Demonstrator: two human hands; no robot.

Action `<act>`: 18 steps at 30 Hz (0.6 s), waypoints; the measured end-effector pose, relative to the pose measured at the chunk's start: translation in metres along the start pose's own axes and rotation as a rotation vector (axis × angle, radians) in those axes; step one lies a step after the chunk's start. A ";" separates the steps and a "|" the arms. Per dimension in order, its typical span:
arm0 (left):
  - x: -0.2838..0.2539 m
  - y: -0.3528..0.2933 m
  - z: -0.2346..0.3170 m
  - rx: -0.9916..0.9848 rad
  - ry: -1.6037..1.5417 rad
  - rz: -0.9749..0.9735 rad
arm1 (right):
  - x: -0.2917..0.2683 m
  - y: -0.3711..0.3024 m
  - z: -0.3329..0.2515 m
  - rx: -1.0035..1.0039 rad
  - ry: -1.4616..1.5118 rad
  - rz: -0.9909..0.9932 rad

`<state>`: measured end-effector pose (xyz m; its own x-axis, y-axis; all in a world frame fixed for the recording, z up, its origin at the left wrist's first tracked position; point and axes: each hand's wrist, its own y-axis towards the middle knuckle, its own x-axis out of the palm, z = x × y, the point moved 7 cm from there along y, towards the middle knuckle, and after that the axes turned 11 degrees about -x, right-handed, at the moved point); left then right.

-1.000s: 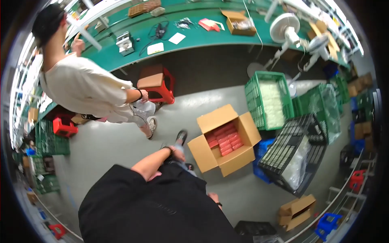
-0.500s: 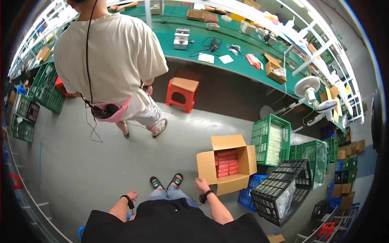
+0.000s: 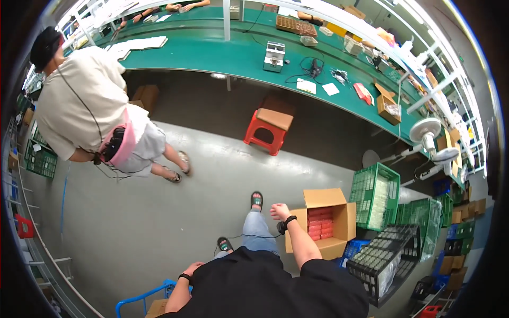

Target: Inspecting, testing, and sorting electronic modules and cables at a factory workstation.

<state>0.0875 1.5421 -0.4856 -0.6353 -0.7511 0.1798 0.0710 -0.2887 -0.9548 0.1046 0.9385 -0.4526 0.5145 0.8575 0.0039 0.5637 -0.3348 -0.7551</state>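
Observation:
My right hand (image 3: 280, 212) is swung forward over the floor, just left of an open cardboard box (image 3: 347, 222). Its fingers are curled in, and nothing shows in them. Red wrapped packs (image 3: 320, 223) lie stacked inside that box. Low beside my body, my left hand (image 3: 193, 268) hangs with its fingers loosely out and holds nothing visible. Below it are a blue tubular handle (image 3: 139, 298) and part of another cardboard box (image 3: 157, 307). Both wrists wear dark bands, and a small dark object (image 3: 281, 228) hangs at the right one.
A person (image 3: 90, 106) with a pink waist bag walks at the left. A red stool (image 3: 265, 132) stands by the long green workbench (image 3: 212, 55). Green crates (image 3: 360, 196), a tilted black crate (image 3: 379, 265) and white fans (image 3: 426, 130) crowd the right side.
I have stepped forward, one foot ahead of the other. My right arm has swung forward and my left arm back. The other person has moved to the left.

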 end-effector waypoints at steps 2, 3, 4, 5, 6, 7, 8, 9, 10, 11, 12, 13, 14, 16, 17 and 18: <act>-0.013 0.002 0.025 -0.025 0.063 0.084 | -0.014 0.056 -0.037 -0.016 -0.051 0.053; -0.020 -0.003 0.039 -0.049 0.138 0.165 | -0.018 0.089 -0.050 -0.009 -0.073 0.027; -0.024 -0.004 0.057 -0.070 0.198 0.255 | -0.026 0.131 -0.077 -0.097 -0.100 0.085; -0.029 -0.006 0.070 -0.182 0.143 0.289 | -0.034 0.172 -0.105 -0.187 -0.124 0.132; -0.031 -0.012 0.088 -0.301 0.059 0.335 | -0.046 0.212 -0.126 -0.245 -0.114 0.185; -0.033 -0.004 0.131 -0.273 0.067 0.336 | -0.083 0.266 -0.149 -0.318 -0.224 0.232; -0.040 0.005 0.169 -0.249 0.069 0.354 | -0.112 0.316 -0.174 -0.362 -0.338 0.274; -0.042 0.007 0.193 -0.247 -0.001 0.394 | -0.133 0.348 -0.204 -0.557 -0.313 0.406; -0.043 0.012 0.226 -0.163 0.021 0.420 | -0.153 0.386 -0.234 -0.650 -0.351 0.652; -0.041 0.000 0.242 -0.119 0.060 0.449 | -0.149 0.413 -0.253 -0.635 -0.533 0.744; -0.033 -0.014 0.248 -0.165 0.025 0.480 | -0.152 0.428 -0.275 -0.615 -0.724 0.839; -0.023 -0.015 0.267 -0.198 0.020 0.479 | -0.170 0.443 -0.297 -0.654 -0.827 0.948; -0.023 -0.021 0.297 -0.233 0.040 0.479 | -0.182 0.452 -0.319 -0.676 -0.919 1.071; -0.023 -0.036 0.349 -0.274 -0.030 0.465 | -0.216 0.501 -0.330 -0.155 -0.849 0.582; -0.024 -0.036 0.366 -0.263 -0.097 0.420 | -0.228 0.522 -0.326 -0.077 -0.782 0.344; -0.030 -0.043 0.374 -0.164 -0.033 0.467 | -0.211 0.541 -0.331 -0.149 -0.939 0.265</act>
<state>0.3909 1.3549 -0.3612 -0.5396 -0.7970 -0.2714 0.2189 0.1785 -0.9593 0.5154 0.4469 -0.6449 -0.0494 0.6879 -0.7241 0.6126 -0.5518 -0.5660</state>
